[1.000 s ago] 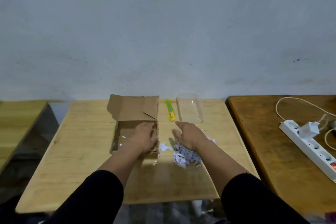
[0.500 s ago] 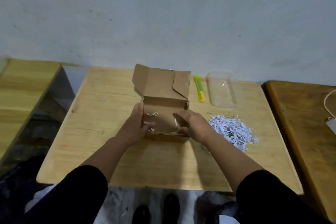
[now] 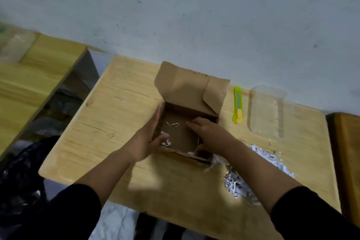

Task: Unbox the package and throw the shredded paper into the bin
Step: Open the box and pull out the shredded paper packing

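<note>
An open cardboard box [image 3: 187, 95] sits mid-table with its lid flaps raised at the back. A few white scraps [image 3: 172, 124] lie on its floor. My left hand [image 3: 150, 138] lies flat along the box's left wall, thumb hooked over the front-left edge. My right hand [image 3: 210, 134] covers the right wall, its fingers curled down inside the box. A pile of white shredded paper [image 3: 239, 185] lies on the light wooden table [image 3: 116, 122], right of the box and partly behind my right forearm.
A green utility knife [image 3: 238, 105] and a clear plastic container [image 3: 266, 111] lie right of the box near the wall. A dark bag [image 3: 19, 171] sits on the floor at the left. Another light table [image 3: 29, 84] stands left, a dark one [image 3: 346, 142] right.
My right hand left the shredded paper pile and came to the box's right side. My left hand shifted to the left wall. The view swung down and left.
</note>
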The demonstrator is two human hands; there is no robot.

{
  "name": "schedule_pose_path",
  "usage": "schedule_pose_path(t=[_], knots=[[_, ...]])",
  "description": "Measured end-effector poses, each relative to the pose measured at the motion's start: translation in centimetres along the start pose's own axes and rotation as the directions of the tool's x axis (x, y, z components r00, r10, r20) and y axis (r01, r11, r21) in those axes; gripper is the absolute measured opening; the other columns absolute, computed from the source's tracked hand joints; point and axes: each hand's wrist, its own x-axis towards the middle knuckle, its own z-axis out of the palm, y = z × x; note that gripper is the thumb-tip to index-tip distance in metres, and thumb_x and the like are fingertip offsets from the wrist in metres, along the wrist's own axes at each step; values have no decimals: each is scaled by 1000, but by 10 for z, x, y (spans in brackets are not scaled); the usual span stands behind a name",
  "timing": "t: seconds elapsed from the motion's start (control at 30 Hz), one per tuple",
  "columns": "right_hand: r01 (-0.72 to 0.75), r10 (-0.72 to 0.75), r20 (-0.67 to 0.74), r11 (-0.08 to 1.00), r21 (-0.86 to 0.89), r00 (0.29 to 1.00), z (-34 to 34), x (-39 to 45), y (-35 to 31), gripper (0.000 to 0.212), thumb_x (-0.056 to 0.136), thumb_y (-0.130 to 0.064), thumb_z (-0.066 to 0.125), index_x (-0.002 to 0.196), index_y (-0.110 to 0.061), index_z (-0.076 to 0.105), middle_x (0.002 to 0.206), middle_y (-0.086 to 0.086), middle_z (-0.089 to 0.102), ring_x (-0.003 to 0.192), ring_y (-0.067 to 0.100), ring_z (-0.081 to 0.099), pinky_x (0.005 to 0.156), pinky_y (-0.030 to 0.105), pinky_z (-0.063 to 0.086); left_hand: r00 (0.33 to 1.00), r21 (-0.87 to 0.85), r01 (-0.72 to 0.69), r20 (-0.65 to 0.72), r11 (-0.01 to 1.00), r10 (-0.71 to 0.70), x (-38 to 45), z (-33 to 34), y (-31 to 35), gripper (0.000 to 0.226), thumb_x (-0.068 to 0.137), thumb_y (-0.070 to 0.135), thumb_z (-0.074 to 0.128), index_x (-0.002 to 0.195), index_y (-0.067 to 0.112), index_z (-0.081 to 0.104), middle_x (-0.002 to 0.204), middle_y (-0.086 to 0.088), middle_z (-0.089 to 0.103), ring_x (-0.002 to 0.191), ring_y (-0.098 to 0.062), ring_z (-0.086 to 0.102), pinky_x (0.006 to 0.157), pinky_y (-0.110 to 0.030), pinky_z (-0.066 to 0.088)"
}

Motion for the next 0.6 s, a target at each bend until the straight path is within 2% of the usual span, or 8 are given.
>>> schedule_pose_path(t=[0.07, 0.17, 0.23, 0.3, 0.33, 0.43, 0.5, 0.6], knots=[[11, -9, 47, 999, -45, 999, 2, 8, -1, 90, 73, -30, 75, 145, -15, 23, 143, 9, 30, 130, 26, 34, 107, 38, 36, 1000, -6, -1, 8, 1000, 1, -1, -2, 3, 84, 89, 42, 50, 143, 37, -15, 149, 22, -5, 135, 7, 4, 97, 6, 8], [44, -38, 70, 996, -80, 997, 4, 17, -1, 80, 79, -23, 69, 145, -15, 23, 141, 13, 26, 128, 30, 34, 107, 41, 35, 999, -31, 48, 8, 998, -48, 0, -3, 6, 82, 88, 40, 50, 139, 43, -15, 148, 20, 10, 132, 4, 21, 94, 5, 18], [62, -57, 65, 996, -71, 996, 5, 21, -2, 73, 84, -19, 62, 145, -18, 23, 139, 16, 26, 125, 34, 37, 105, 43, 37, 998, -50, 68, 7, 996, -68, 0, -1, 8, 82, 90, 36, 52, 138, 47, -14, 149, 15, 20, 131, 0, 30, 102, -7, 27], [59, -57, 66, 998, -20, 996, 5, 25, -5, 73, 82, -22, 65, 144, -22, 26, 135, 17, 29, 120, 36, 41, 101, 42, 39, 998, -55, 67, 12, 996, -66, -1, -1, 7, 82, 90, 37, 51, 139, 47, -13, 153, 10, 22, 134, -5, 31, 110, -26, 32], [45, -46, 68, 999, 15, 997, 5, 29, -5, 75, 79, -24, 68, 143, -23, 30, 133, 16, 31, 117, 36, 44, 100, 42, 40, 998, -54, 63, 14, 997, -62, -1, -1, 7, 81, 89, 39, 50, 140, 46, -13, 154, 9, 21, 136, -6, 30, 111, -30, 32], [-5, 0, 30, 985, 172, 1000, 5, 41, -8, 67, 75, -25, 73, 136, -23, 45, 127, 14, 41, 112, 35, 49, 97, 38, 43, 999, -66, 52, 18, 996, -51, -1, -2, 8, 81, 86, 47, 47, 142, 42, -11, 152, 13, 19, 136, -3, 29, 110, -26, 31], [-3, 16, -45, 960, 282, 999, 7, 48, -10, 48, 80, -26, 67, 126, -18, 56, 118, 15, 50, 107, 34, 52, 90, 33, 45, 998, -75, 55, 18, 996, -54, -1, -1, 9, 82, 86, 47, 48, 143, 41, -10, 150, 17, 19, 134, 0, 29, 107, -21, 31], [13, 61, -170, 916, 401, 984, 9, 53, -14, 25, 82, -13, 60, 106, -9, 68, 104, 17, 60, 98, 33, 57, 78, 30, 43, 997, -88, 69, 22, 994, -67, -1, -2, 8, 81, 87, 44, 49, 142, 44, -10, 147, 17, 23, 130, 1, 35, 104, -18, 34]])
